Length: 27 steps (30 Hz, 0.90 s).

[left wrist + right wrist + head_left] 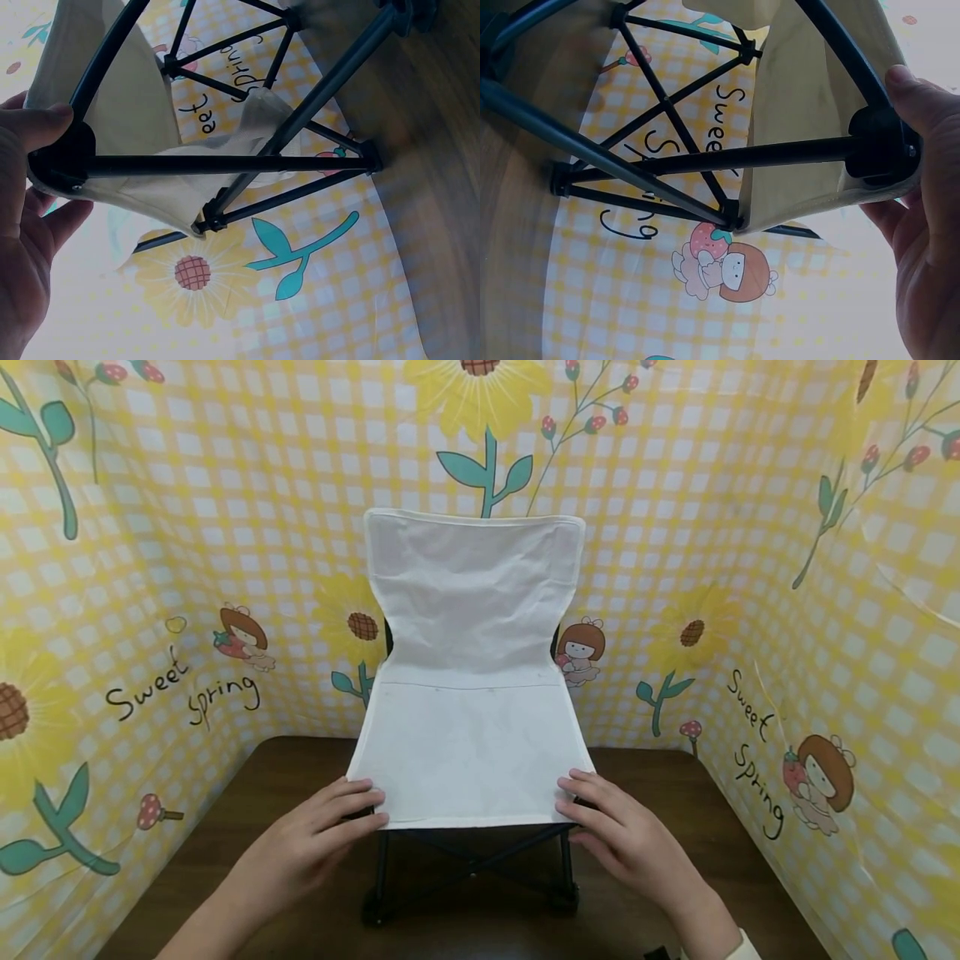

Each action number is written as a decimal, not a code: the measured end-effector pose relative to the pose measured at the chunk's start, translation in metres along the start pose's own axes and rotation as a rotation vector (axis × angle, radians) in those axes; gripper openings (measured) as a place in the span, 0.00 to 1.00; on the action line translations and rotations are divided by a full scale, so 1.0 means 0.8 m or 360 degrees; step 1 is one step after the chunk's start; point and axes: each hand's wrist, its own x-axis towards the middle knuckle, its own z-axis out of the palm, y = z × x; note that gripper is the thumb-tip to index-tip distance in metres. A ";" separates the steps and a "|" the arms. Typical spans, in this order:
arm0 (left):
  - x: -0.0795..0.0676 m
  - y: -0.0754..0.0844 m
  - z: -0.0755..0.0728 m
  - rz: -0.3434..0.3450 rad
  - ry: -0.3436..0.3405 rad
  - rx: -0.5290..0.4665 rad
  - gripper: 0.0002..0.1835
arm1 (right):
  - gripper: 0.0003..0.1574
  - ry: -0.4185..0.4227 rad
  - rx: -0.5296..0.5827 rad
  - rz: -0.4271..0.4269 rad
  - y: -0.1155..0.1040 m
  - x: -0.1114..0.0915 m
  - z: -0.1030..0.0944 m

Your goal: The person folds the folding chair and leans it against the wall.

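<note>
A folding camp chair [480, 743] with a white fabric seat and backrest stands unfolded, facing me. My left hand [307, 835] grips the seat's front left corner, fingers over the fabric. At the front right corner, my right hand [637, 835] holds on in the same way. The left wrist view shows the left thumb [45, 124] against the black corner joint [60, 161]. In the right wrist view, the right thumb [907, 86] lies by the other corner joint [881, 142]. Black crossed legs [472, 864] show under the seat. The rear legs are hidden in the head view.
The chair stands on a dark brown wooden table [247, 827]. Yellow checked cloth [300, 468] with sunflowers and lettering hangs behind and on both sides, close to the table's edges. A small black object [658, 953] shows at the bottom edge near the right sleeve [742, 947].
</note>
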 end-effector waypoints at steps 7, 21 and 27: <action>-0.002 0.002 -0.002 -0.0019 -0.0040 0.0077 0.20 | 0.20 -0.0043 -0.0042 -0.0008 0.000 0.000 -0.002; -0.004 0.006 -0.004 -0.0004 -0.0079 0.0212 0.23 | 0.20 -0.0059 -0.0065 0.0003 -0.002 -0.001 -0.010; -0.005 0.008 -0.001 0.0005 -0.0003 0.0247 0.21 | 0.20 0.0026 -0.0111 -0.0048 -0.004 -0.002 0.000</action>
